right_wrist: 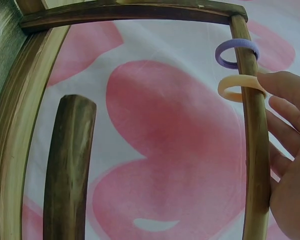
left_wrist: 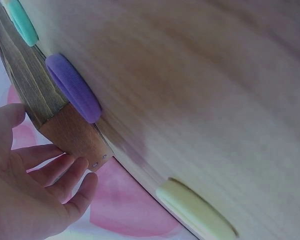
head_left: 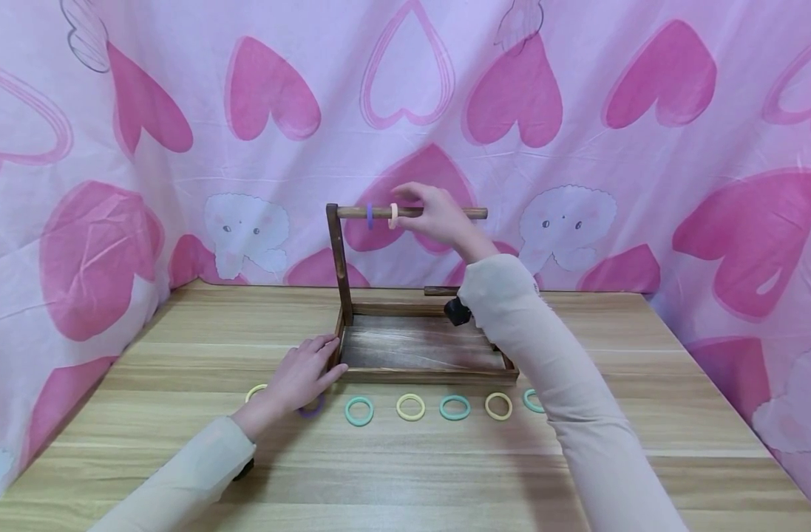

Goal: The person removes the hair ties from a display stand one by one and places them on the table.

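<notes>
On the upper rod (head_left: 455,213) of a dark wooden rack hang a purple hair tie (head_left: 370,216) and a peach hair tie (head_left: 393,216). My right hand (head_left: 435,216) pinches the peach one, fingers above the rod and thumb below. The right wrist view shows a fingertip against the peach band (right_wrist: 230,81), just beside the purple band (right_wrist: 222,50). Down at the base's front left corner, my left hand (head_left: 305,369) rests its relaxed fingers on the side wall (left_wrist: 77,137), the thumb lying by the front. Another purple hair tie (left_wrist: 72,87) lies close to that hand.
Along the rack's front lies a row of hair ties, among them a teal one (head_left: 359,423) and a yellow one (head_left: 410,418). A shorter lower rod (head_left: 438,291) sticks out, partly hidden by my right sleeve (head_left: 551,362). Behind the table (head_left: 405,480) hangs a pink heart-patterned cloth (head_left: 405,66).
</notes>
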